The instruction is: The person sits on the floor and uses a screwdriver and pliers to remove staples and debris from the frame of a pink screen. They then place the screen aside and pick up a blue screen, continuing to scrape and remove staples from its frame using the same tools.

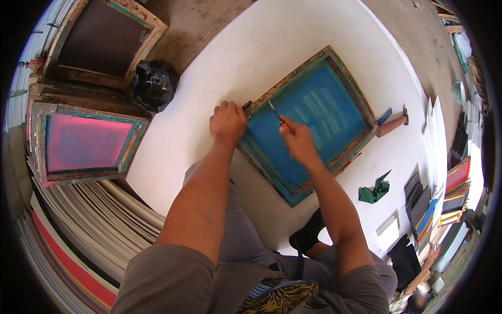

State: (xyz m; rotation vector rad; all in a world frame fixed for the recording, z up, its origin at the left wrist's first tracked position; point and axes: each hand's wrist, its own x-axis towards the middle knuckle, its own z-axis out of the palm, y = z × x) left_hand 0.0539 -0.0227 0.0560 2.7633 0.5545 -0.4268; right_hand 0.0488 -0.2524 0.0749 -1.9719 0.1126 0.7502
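A silk-screen frame (349, 78) with worn wooden edges and blue mesh lies at an angle on the white table (293, 31). Rows of pale marks show on the mesh. My left hand (228, 120) is closed at the frame's left edge, beside a small dark piece (247, 105); what the fingers hold is hidden. Over the mesh, my right hand (299, 140) grips a screwdriver (276, 112) with a reddish handle. Its metal shaft points up and left, toward the frame's left side.
A hammer (392, 125) and a blue object (385, 115) lie past the frame's right corner. Crumpled green material (374, 190) rests nearer me. More screen frames (135, 144) and a black plastic bag (154, 86) stand at the left, above stacked sheets (99, 220). Another person's arm (426, 267) shows lower right.
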